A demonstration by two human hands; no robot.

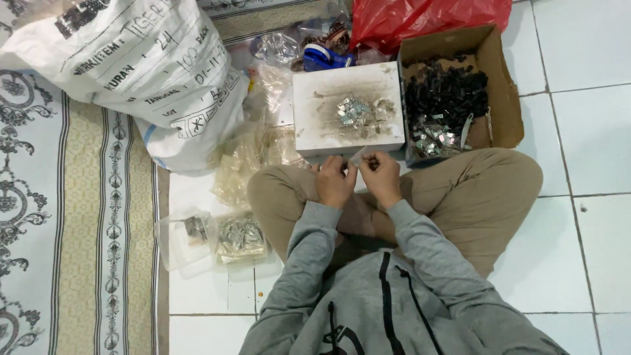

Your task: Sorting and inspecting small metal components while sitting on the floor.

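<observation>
Hands, left (335, 181) and right (381, 176), pinched on small clear plastic bag (358, 156)

Floor clutter around the work spot
White sack (141, 72) far left on patterned mat (66, 217); red bag (420, 20) at tiled floor's (578, 131) far edge.

The person wears a grey hooded sweatshirt (388, 296) of soft heathered cloth, with long sleeves that end in ribbed cuffs at the wrists. 2 black drawcords (384, 289) hang down the chest, and a black printed mark shows low on the front, cut off by the edge of the view. The trousers (473, 190) are plain tan, loose in the leg, with soft folds over the knees. Both hands are bare, the left hand (335, 181) and the right hand (381, 177) alike, with no gloves or rings to be seen.
</observation>
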